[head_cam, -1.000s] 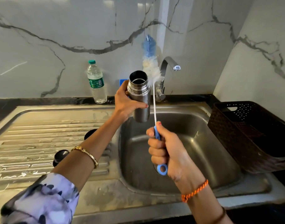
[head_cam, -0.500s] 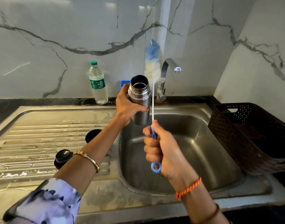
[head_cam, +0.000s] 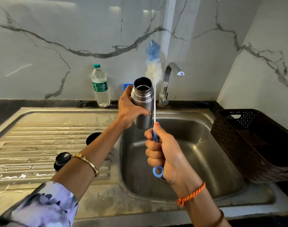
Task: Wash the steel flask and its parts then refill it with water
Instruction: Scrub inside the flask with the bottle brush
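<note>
My left hand (head_cam: 129,107) grips the open steel flask (head_cam: 143,102) upright over the left rim of the sink basin (head_cam: 205,161). My right hand (head_cam: 162,154) holds the blue handle of a bottle brush (head_cam: 153,63). The brush stands upright just right of the flask, its blue and white bristles above the flask's mouth and outside it. Two black flask parts lie on the draining board: a stopper (head_cam: 62,160) and a cup lid (head_cam: 92,138), both partly hidden by my left forearm.
A steel tap (head_cam: 168,79) rises behind the basin; no water runs. A plastic water bottle (head_cam: 100,86) stands on the back ledge. A dark woven basket (head_cam: 254,140) sits right of the sink. The ribbed draining board (head_cam: 33,145) is wet.
The brush has shifted slightly left, closer to the flask's side. The flask and my left hand stay nearly in place; the view has drifted a little.
</note>
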